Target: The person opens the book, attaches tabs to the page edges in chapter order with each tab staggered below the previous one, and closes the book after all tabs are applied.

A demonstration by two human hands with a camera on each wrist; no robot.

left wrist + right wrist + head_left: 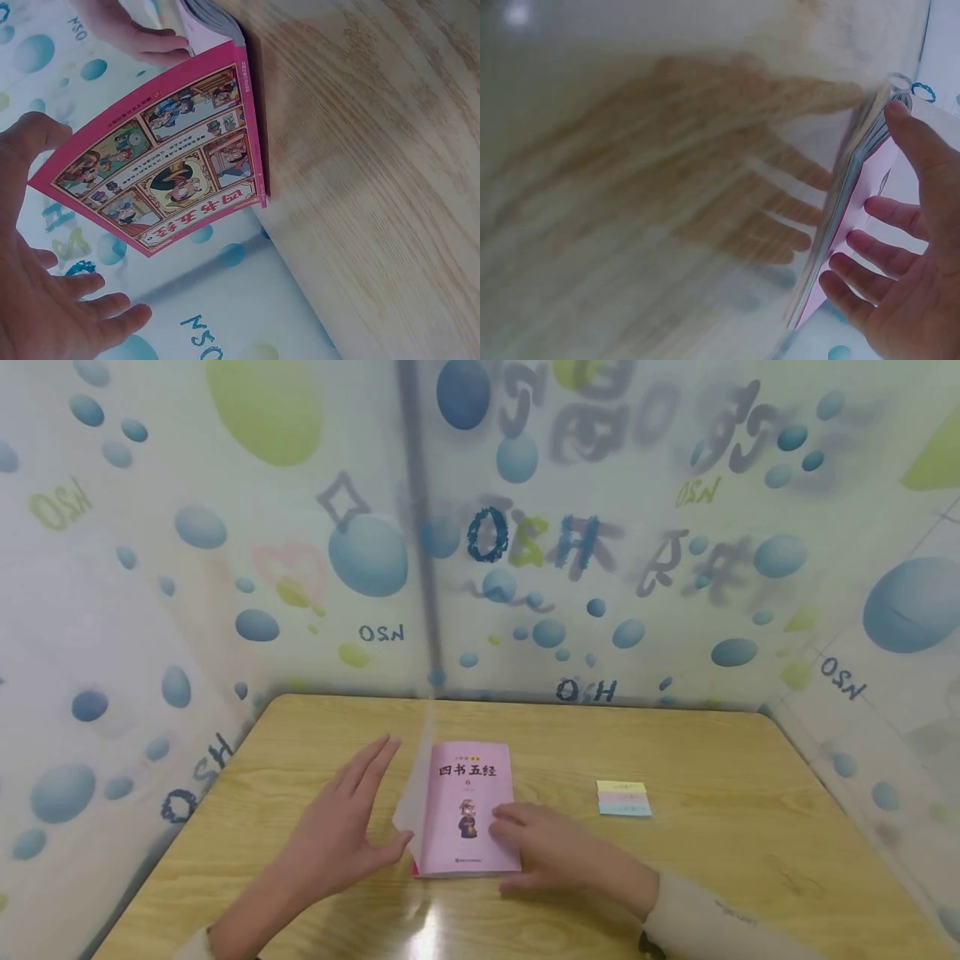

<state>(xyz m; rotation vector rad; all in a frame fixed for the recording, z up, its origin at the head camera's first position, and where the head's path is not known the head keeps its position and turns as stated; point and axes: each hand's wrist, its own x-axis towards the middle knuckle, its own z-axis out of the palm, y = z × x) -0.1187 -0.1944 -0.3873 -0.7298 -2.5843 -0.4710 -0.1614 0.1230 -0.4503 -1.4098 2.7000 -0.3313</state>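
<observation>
A book lies on the table with its front cover (pixel 180 165) standing half raised at the left. The left wrist view shows that cover as pink-red with several cartoon pictures on it. Inside is a pink title page (pixel 480 785) with black characters and a small cartoon figure. My left hand (pixel 330 831) is beside the raised cover, its thumb at the cover's edge and its other fingers extended away from it. My right hand (pixel 558 852) rests at the book's right edge, fingertips on the pink page and thumb by the lower corner.
Sticky notes (pixel 624 799) in yellow, pink and blue lie on the wooden table (pixel 720 852) to the right of the book. A white sheet (pixel 645 527) with blue bubbles and lettering walls the table at the back and sides.
</observation>
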